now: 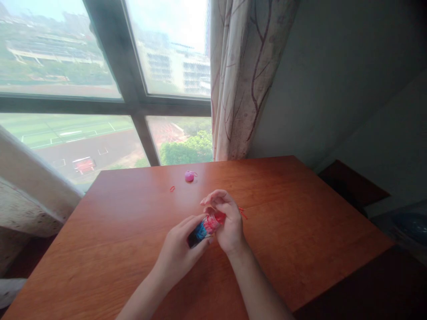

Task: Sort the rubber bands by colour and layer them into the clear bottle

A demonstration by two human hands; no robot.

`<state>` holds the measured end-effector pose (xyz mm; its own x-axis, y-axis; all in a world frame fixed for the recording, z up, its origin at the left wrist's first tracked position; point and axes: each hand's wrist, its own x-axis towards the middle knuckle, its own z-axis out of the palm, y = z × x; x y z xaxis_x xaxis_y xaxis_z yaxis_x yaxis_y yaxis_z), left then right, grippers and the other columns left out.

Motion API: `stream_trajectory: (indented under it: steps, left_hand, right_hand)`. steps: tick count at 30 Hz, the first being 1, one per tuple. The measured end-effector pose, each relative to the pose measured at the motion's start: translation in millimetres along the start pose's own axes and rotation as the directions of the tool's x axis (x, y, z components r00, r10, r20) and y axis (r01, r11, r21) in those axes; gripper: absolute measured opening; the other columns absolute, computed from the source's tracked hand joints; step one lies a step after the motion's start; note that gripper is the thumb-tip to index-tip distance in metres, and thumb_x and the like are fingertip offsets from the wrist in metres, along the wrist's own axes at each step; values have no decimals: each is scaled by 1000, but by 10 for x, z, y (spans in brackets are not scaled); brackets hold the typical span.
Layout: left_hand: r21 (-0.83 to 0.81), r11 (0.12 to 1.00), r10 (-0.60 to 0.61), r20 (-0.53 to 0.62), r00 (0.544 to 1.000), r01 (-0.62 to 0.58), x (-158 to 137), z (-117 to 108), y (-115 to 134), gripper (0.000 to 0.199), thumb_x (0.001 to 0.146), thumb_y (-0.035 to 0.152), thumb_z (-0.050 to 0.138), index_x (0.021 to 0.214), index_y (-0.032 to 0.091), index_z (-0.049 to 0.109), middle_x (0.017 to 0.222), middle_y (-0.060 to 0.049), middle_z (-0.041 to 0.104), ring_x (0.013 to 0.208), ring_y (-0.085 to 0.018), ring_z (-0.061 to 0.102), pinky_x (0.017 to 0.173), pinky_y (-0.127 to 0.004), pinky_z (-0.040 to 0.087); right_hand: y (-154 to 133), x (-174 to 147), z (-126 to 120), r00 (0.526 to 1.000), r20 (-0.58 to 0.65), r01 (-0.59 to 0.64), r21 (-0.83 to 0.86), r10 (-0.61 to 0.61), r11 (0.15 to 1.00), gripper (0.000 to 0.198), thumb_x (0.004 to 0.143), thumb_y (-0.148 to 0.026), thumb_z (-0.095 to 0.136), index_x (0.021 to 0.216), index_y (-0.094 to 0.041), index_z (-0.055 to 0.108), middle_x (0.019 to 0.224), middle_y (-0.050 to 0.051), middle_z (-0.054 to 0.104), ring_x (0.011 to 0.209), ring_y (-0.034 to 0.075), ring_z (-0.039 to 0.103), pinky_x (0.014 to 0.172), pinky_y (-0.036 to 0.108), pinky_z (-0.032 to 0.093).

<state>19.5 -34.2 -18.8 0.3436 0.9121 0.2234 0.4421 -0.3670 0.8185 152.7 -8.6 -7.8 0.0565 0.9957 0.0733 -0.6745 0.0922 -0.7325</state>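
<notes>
My left hand (182, 238) is closed around the lower end of a small tube-shaped thing (202, 231), black and blue at the near end and red with white toward the far end. It is held tilted above the table, its exact kind unclear. My right hand (228, 220) curls its fingers around the red end, palm against it. The right thumb and part of the red end are hidden. Just beyond the right wrist, thin red strips (244, 213) lie on the table. Farther off are a small red band (172, 189) and a round pink thing (189, 176) with a loop.
The brown wooden table (110, 249) reaches to the window frame (133, 104). A patterned curtain (238, 80) hangs behind its far edge, and another curtain (33, 169) is at the left. A grey wall (316, 80) stands at the right.
</notes>
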Motion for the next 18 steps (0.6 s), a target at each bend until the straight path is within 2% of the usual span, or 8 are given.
stream_trajectory:
  steps: [3,6,9,14,18]
  left_hand:
    - [13,1000,14,6,1000,-14,-7,3,-21,38,82,20,63,120,21,65,111,-8,71,100,-22,67,87,-31,53]
    - [83,996,25,14,1000,-26,-28,10,-53,40,81,19,62,121,20,64,113,-9,70,102,-23,67,90,-32,53]
    - [167,985,36,21,999,-39,-54,20,-88,41,81,20,62,122,19,63,113,-10,69,101,-23,67,88,-33,54]
    - [282,956,93,-46,995,-77,-71,41,-150,44,79,16,59,122,23,63,119,-9,67,109,-26,64,91,-35,52]
    - [276,959,79,-63,995,-59,-73,63,-173,47,79,12,58,123,26,62,120,-7,66,110,-25,63,92,-34,51]
  right_hand:
    - [8,6,-9,1000,2,6,-35,-6,999,16,84,-27,53,85,-20,68,79,2,69,76,16,64,64,24,47]
    - [16,10,-44,999,51,4,-109,1,994,33,93,-45,48,92,-19,69,85,5,71,80,17,65,68,26,48]
    - [2,5,-74,992,122,45,-251,-15,967,49,95,-60,42,103,-20,69,93,7,72,90,19,66,77,29,49]
    - [-55,-13,-99,953,301,183,-534,-16,825,53,91,-66,48,115,-24,70,100,5,71,96,20,64,91,31,44]
    - [-50,-34,-124,925,379,270,-674,8,688,53,95,-62,43,128,-26,62,114,6,68,106,23,61,94,33,43]
